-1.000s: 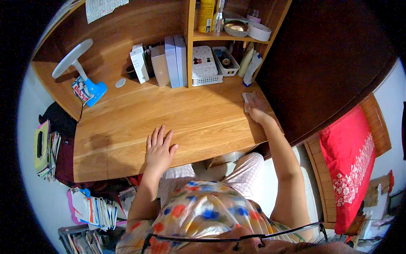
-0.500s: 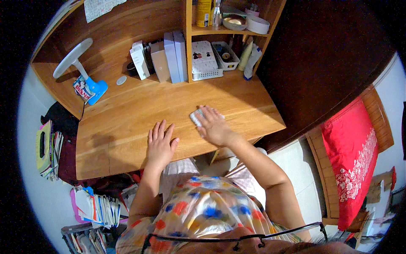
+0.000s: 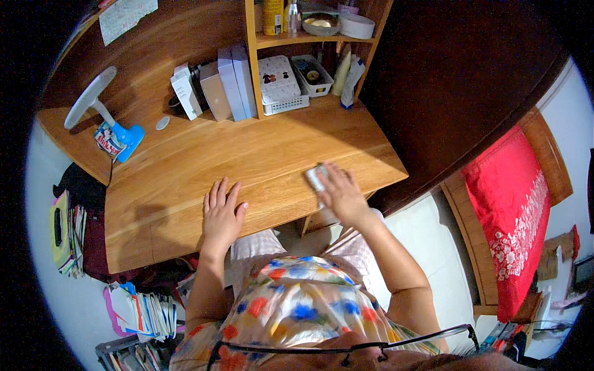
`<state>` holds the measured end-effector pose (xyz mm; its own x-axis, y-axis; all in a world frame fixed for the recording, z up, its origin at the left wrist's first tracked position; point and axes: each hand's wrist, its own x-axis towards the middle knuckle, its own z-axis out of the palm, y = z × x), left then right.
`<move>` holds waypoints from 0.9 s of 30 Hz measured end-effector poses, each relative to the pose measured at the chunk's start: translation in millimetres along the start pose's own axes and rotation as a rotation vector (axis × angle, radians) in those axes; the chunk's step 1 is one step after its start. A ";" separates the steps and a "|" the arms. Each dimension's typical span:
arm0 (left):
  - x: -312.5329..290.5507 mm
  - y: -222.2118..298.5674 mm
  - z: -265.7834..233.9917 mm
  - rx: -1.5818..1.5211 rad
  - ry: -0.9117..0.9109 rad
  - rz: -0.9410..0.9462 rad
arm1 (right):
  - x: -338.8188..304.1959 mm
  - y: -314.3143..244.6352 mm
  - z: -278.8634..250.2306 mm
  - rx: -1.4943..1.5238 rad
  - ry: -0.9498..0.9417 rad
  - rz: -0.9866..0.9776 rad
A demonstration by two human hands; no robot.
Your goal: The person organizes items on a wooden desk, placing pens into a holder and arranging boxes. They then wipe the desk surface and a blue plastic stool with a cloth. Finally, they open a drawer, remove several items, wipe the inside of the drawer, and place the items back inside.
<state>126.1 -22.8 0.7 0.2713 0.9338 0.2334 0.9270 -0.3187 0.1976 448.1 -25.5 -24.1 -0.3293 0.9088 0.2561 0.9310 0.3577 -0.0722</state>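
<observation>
This seems to me a room in a home: a wooden desk [image 3: 247,148] with desk lamp [image 3: 106,115], stacked books [image 3: 147,314], and red flowered cover [image 3: 510,216] nearby.

Tbh no wording can be made out cleanly. Small writing is spread over the paper sheet [image 3: 128,21] at far left, red lettering is printed on the packet [image 3: 107,141] beside the lamp [image 3: 132,140] at left, and a tiny label is carried by the yellow container [image 3: 273,15] on the far shelf [image 3: 315,40].
</observation>
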 end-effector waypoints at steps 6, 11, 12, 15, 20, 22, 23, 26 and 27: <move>-1.3 -2.6 2.3 0.008 0.027 0.022 | -15.2 96.0 -16.5 -0.121 -0.117 0.518; 0.7 -1.5 2.7 -0.002 0.009 0.025 | -4.3 155.9 0.0 -0.237 -0.033 0.600; 0.7 -2.5 2.7 -0.002 0.007 0.020 | 6.9 157.0 0.3 -0.244 -0.047 0.608; 1.1 -2.7 2.1 0.006 0.009 0.016 | 39.6 148.2 6.3 -0.256 -0.166 0.576; 0.6 -3.7 6.0 0.027 0.023 0.021 | 115.6 94.7 -9.8 0.207 -0.551 0.613; -1.2 -4.9 4.6 0.031 0.023 0.017 | 134.2 54.6 -10.7 0.146 -0.390 0.540; -1.9 -5.4 4.2 0.032 0.022 0.018 | 148.7 43.6 -8.6 0.123 -0.406 0.530; -4.8 -8.7 7.0 0.029 0.036 0.014 | 182.1 23.2 18.8 0.141 -0.304 0.457; -3.3 -7.5 7.7 0.022 0.037 0.018 | 189.7 20.5 31.6 0.162 -0.244 0.433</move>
<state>120.3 -22.3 -8.9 0.2781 0.9212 0.2722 0.9278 -0.3309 0.1721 399.8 161.0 -7.4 0.0354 0.9975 -0.0609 0.9601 -0.0509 -0.2750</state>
